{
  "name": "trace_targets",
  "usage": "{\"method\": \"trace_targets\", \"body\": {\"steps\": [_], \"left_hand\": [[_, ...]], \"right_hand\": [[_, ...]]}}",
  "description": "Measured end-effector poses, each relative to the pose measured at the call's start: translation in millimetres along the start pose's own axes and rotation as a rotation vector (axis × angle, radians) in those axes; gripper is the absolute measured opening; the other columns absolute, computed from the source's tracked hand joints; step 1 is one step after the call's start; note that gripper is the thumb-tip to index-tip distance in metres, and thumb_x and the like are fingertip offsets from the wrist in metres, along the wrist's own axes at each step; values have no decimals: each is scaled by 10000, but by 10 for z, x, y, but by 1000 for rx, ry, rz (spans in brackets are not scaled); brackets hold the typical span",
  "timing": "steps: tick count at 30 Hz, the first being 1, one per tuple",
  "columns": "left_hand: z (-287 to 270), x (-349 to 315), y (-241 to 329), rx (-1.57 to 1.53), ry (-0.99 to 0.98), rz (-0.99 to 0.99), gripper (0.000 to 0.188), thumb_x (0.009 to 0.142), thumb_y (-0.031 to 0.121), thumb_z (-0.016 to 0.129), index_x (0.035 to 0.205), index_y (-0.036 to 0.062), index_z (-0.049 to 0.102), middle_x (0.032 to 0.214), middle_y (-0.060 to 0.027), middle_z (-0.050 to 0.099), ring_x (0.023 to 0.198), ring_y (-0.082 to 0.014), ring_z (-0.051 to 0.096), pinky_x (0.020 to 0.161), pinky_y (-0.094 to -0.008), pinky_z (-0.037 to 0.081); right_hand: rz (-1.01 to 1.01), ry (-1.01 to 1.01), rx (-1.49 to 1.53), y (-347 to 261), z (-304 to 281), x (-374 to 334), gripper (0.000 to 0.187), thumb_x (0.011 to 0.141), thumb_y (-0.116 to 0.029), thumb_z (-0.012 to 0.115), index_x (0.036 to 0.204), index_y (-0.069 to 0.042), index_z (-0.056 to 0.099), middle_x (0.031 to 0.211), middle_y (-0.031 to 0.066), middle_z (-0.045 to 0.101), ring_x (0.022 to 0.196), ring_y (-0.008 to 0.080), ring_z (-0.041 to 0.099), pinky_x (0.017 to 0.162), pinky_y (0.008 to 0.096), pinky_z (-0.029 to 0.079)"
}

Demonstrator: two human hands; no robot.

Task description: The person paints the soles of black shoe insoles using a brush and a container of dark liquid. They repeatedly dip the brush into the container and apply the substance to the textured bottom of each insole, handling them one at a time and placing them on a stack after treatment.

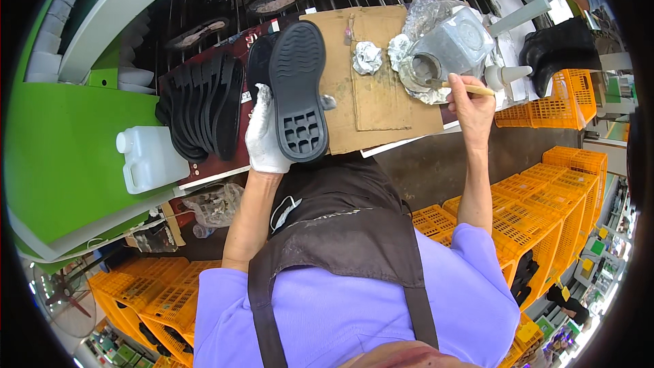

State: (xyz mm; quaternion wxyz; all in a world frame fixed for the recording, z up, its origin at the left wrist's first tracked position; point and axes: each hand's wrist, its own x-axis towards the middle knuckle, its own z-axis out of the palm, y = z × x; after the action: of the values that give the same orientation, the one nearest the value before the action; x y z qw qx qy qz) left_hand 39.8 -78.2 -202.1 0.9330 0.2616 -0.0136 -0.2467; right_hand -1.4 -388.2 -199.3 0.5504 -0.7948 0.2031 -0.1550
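While in left hand (267,138), black sole (298,88) between thumb (261,99) and fingertips (329,102).

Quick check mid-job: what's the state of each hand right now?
Left hand: gloved, holding a black shoe sole.
Right hand: bare, closed on a light-handled brush at the clear container's opening.

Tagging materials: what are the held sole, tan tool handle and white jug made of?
Sole: probably rubber, matte black; moulded ribs and square pockets. Tool handle: smooth, maybe wood by colour; plastic possible. Jug: likely plastic, translucent, moulded grip.
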Motion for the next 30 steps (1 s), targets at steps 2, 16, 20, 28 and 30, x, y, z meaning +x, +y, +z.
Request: {"method": "trace_targets", "body": {"steps": [2, 16, 20, 28, 30], "left_hand": [[-90, 5, -21, 12, -71, -32, 611, 968, 455, 288, 1294, -51, 392, 1125, -249, 565, 1025, -337, 576, 907, -398, 454], [-148, 86, -144, 385, -206, 100, 723, 772, 250, 728, 1329, 58, 309, 1173, -146, 539, 1124, -256, 523, 938, -398, 445], [-74, 159, -188, 336, -15, 186, 779, 700, 149, 754, 1360, 81, 345, 1229, -124, 512, 1134, -248, 515, 955, -369, 437], [-93, 294, -298, 561, -41, 406, 818, 649, -66, 740, 1315, 139, 311, 1327, -87, 393, 1221, -218, 428, 997, -365, 413], [-139, 333, -341, 615, -57, 463, 825, 665, -39, 759, 1316, 106, 273, 1295, -94, 404, 1214, -219, 429, 1012, -365, 399]], "right_hand": [[-31, -10, -59, -84, -45, 5, 180, 867, -204, 649, 849, -25, 652, 620, -16, 566, 513, 18, 485, 465, 153, 378], [-336, -617, -365, -247, -419, 173, 162, 793, -31, 621, 950, -17, 661, 750, 62, 539, 719, 165, 528, 656, 287, 407], [-62, -471, -124, -127, -450, 164, 153, 830, -67, 628, 966, -1, 652, 749, 34, 594, 673, 104, 533, 613, 234, 421], [-34, 16, 315, 248, -101, -65, 198, 880, -133, 607, 989, 31, 619, 741, 77, 644, 582, 101, 585, 546, 213, 486], [-89, 69, 428, 233, 6, -138, 228, 887, -151, 598, 1005, 42, 615, 716, 97, 639, 560, 124, 584, 540, 228, 493]]}}
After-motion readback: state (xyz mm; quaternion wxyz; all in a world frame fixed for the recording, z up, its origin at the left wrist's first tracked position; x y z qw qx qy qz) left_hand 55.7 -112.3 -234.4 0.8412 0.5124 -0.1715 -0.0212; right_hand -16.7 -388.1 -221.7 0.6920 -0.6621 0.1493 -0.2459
